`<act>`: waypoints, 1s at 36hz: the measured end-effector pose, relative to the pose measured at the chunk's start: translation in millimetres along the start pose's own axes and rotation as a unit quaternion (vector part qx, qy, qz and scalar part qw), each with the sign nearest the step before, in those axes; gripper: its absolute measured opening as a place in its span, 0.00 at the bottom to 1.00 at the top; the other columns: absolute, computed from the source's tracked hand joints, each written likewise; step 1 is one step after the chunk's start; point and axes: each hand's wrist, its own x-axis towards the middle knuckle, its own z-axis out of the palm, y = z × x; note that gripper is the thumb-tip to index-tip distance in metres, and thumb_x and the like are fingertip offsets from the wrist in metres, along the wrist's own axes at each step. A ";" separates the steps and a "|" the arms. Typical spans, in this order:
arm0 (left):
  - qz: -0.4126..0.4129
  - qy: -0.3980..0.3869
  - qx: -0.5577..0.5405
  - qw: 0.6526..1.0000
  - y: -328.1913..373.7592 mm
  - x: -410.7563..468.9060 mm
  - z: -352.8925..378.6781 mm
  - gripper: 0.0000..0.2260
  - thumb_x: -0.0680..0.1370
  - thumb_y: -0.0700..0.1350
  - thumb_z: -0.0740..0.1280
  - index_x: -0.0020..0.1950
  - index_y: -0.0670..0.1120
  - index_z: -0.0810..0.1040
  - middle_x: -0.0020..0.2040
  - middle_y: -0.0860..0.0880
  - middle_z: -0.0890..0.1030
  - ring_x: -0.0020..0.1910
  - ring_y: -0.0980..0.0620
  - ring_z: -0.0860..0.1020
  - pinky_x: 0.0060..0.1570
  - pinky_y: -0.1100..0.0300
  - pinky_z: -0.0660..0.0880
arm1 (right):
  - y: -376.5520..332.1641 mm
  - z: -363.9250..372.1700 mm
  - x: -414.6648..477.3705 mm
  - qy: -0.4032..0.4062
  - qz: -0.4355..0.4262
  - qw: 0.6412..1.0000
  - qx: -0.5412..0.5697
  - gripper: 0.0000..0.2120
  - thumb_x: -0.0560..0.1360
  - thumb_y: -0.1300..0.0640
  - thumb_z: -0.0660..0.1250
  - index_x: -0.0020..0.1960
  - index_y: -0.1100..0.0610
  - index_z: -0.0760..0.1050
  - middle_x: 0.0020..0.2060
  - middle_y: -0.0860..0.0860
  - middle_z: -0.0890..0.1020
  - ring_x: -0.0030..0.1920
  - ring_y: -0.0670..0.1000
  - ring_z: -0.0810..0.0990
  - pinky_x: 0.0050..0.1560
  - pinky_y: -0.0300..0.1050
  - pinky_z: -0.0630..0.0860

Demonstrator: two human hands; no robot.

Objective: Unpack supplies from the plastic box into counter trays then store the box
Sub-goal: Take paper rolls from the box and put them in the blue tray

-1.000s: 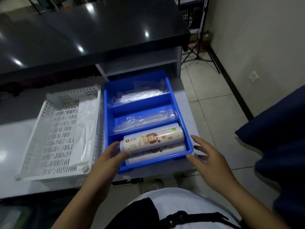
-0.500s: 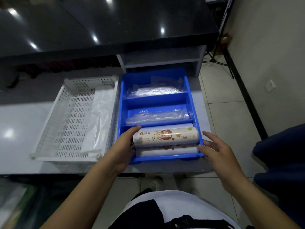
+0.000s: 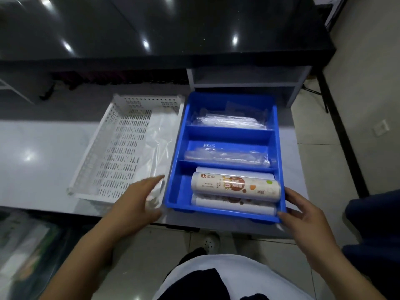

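Off the roll (image 3: 236,186), our left hand (image 3: 134,205) moved to 8 o'clock of the tray (image 3: 175,167), fingers spread; right hand (image 3: 308,219), spread, touched its 4 o'clock corner.

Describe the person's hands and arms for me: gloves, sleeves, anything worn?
No gloves: the left hand and right hand are bare, with no ring, watch or band visible. Both forearms are uncovered down to the frame edge; no sleeve shows.

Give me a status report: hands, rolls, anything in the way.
Left hand open, holding nothing, over the white basket's near corner. Right hand open, fingers at the blue tray's near right corner. Printed roll lies in near compartment. Nothing in the way.
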 end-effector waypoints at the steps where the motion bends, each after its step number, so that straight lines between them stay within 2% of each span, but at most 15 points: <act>1: -0.004 -0.022 0.036 0.999 -8.0 -1.1 3.1 0.38 0.72 0.44 0.75 0.77 0.59 0.61 0.69 0.58 0.72 0.67 0.56 0.71 0.61 0.65 0.66 | -0.1 0.0 1.5 0.001 0.000 1.000 -0.002 0.21 0.72 0.57 0.70 0.55 0.32 0.73 0.51 0.36 0.80 0.52 0.46 0.81 0.34 0.37 0.80; 3: -0.018 -0.027 0.078 0.996 -19.6 -1.4 11.6 0.39 0.74 0.44 0.72 0.78 0.63 0.56 0.66 0.56 0.77 0.63 0.55 0.76 0.57 0.63 0.70 | 0.6 -0.7 3.4 0.006 0.002 1.000 -0.007 0.22 0.73 0.60 0.70 0.53 0.31 0.74 0.48 0.35 0.81 0.50 0.45 0.82 0.32 0.36 0.79; 5: -0.018 0.000 0.093 0.995 -26.6 2.2 19.1 0.37 0.77 0.44 0.70 0.79 0.63 0.54 0.65 0.56 0.79 0.60 0.56 0.78 0.53 0.63 0.72 | 1.7 -0.7 5.2 0.017 0.004 1.000 -0.013 0.23 0.74 0.61 0.70 0.51 0.31 0.75 0.48 0.34 0.81 0.50 0.45 0.82 0.32 0.37 0.80; 9: -0.015 0.002 0.045 0.999 -36.7 11.9 26.0 0.34 0.77 0.41 0.70 0.78 0.56 0.60 0.65 0.54 0.80 0.58 0.56 0.80 0.55 0.63 0.74 | 3.5 2.8 8.8 0.049 0.005 0.999 -0.024 0.23 0.75 0.64 0.69 0.53 0.35 0.75 0.52 0.38 0.80 0.51 0.47 0.81 0.41 0.45 0.82; 12: 0.003 0.002 -0.009 1.000 -42.2 17.0 27.4 0.32 0.76 0.36 0.68 0.77 0.56 0.65 0.62 0.54 0.82 0.56 0.57 0.80 0.55 0.63 0.76 | 3.6 5.2 9.7 0.072 0.002 0.997 -0.025 0.21 0.75 0.64 0.68 0.59 0.40 0.75 0.51 0.38 0.79 0.50 0.45 0.80 0.42 0.45 0.81; 14: 0.008 0.005 -0.021 1.000 -44.1 18.9 28.3 0.32 0.76 0.34 0.66 0.77 0.57 0.65 0.61 0.54 0.81 0.56 0.58 0.80 0.55 0.65 0.75 | 2.5 5.3 10.5 0.082 0.002 0.996 -0.028 0.21 0.75 0.65 0.68 0.61 0.42 0.75 0.50 0.38 0.78 0.50 0.45 0.79 0.43 0.46 0.81; 19: 0.019 0.015 -0.029 0.999 -43.3 24.6 30.4 0.33 0.77 0.31 0.62 0.77 0.56 0.64 0.63 0.53 0.81 0.54 0.63 0.77 0.54 0.70 0.71 | -2.8 3.6 14.0 0.085 0.008 0.996 -0.021 0.20 0.75 0.63 0.68 0.59 0.40 0.75 0.50 0.40 0.78 0.50 0.47 0.80 0.47 0.54 0.82; 21: 0.024 0.017 -0.033 0.999 -40.3 26.5 31.5 0.33 0.77 0.31 0.61 0.77 0.56 0.64 0.64 0.52 0.80 0.55 0.61 0.78 0.54 0.70 0.71 | -4.7 3.1 16.5 0.090 0.007 0.996 -0.017 0.20 0.75 0.63 0.68 0.58 0.41 0.75 0.49 0.40 0.78 0.48 0.48 0.80 0.44 0.52 0.83; 26: 0.025 0.019 -0.027 0.999 -39.7 31.8 33.3 0.34 0.76 0.29 0.60 0.77 0.57 0.64 0.63 0.52 0.80 0.53 0.63 0.76 0.44 0.80 0.67 | -4.9 4.2 17.1 0.096 0.002 0.995 -0.022 0.19 0.75 0.62 0.68 0.60 0.41 0.75 0.48 0.38 0.78 0.47 0.46 0.80 0.35 0.42 0.81; 36: 0.004 0.004 -0.013 1.000 -37.1 32.4 31.4 0.33 0.77 0.31 0.62 0.77 0.57 0.63 0.63 0.52 0.80 0.52 0.63 0.75 0.44 0.79 0.67 | -7.0 1.1 14.9 0.069 0.001 0.997 -0.029 0.19 0.75 0.58 0.69 0.62 0.42 0.73 0.49 0.38 0.78 0.47 0.46 0.81 0.35 0.40 0.81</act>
